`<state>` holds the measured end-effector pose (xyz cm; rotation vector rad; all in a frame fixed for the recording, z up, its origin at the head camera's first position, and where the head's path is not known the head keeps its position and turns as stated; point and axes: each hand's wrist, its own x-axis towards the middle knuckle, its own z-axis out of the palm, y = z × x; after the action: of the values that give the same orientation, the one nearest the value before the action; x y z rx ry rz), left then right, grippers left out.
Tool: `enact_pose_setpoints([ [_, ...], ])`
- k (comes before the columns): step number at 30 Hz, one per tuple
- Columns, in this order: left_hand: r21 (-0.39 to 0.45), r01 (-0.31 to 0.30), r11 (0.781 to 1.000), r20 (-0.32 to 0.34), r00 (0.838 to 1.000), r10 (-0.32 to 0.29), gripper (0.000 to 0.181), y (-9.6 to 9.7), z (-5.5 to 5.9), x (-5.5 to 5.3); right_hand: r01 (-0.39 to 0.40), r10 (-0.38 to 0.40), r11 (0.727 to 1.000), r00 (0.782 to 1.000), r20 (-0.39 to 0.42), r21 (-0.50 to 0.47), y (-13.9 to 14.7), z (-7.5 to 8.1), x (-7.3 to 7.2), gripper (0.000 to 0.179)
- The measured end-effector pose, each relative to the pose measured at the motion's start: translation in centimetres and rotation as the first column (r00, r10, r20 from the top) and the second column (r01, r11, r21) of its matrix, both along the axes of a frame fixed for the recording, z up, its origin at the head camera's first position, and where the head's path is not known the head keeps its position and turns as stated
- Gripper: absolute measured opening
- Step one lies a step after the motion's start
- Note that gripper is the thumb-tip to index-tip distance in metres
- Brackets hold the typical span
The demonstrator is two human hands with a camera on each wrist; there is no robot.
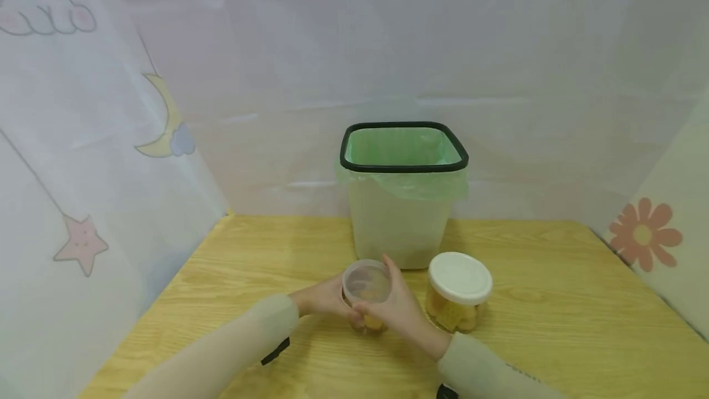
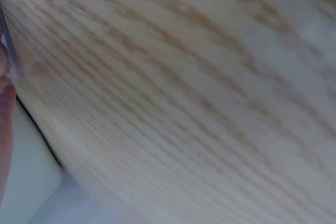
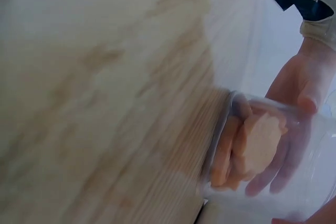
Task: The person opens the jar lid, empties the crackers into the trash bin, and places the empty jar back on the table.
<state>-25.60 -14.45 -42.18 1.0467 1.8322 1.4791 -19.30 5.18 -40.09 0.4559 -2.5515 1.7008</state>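
Both hands are around a clear plastic jar (image 1: 367,288) near the middle of the table. My left hand (image 1: 332,298) grips it from the left, and my right hand (image 1: 401,310) holds the right side, its fingers and thumb curved about the wall. Through the jar's round translucent top, orange-tan pieces show low inside. In the right wrist view these biscuit-like pieces (image 3: 257,142) lie at the bottom, the jar's base right at the tabletop, with the left hand (image 3: 299,87) behind the wall. Only a sliver of fingers (image 2: 5,114) shows in the left wrist view.
A second clear jar with a white lid (image 1: 460,278) and yellow biscuits inside stands just right of my right hand. Behind both jars is a white bin (image 1: 399,220) with a black rim and green liner. The wooden table (image 1: 266,245) meets printed cloth walls.
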Motion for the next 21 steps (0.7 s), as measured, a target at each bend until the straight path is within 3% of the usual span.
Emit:
enact_pose_setpoints([
  [5, -0.05, -0.03, 0.998, -0.054, 0.998, 0.028, 0.095, 0.0, 0.3, 0.0, -0.034, 0.034, 0.999, 0.999, -0.013, 0.021, 0.6, 0.0, -0.4, 0.111],
  [13, -0.034, -0.005, 0.999, -0.028, 1.0, 0.004, 0.09, 0.3, 0.0, -0.1, -0.04, 0.04, 0.999, 0.999, -0.005, -0.028, 0.8, 0.0, -0.5, 0.108],
  [21, -0.054, -0.076, 0.996, -0.035, 0.997, 0.075, 0.097, 0.2, 0.2, 0.0, 0.001, -0.001, 1.0, 1.0, -0.002, -0.016, 0.6, 1.2, -0.3, 0.109],
])
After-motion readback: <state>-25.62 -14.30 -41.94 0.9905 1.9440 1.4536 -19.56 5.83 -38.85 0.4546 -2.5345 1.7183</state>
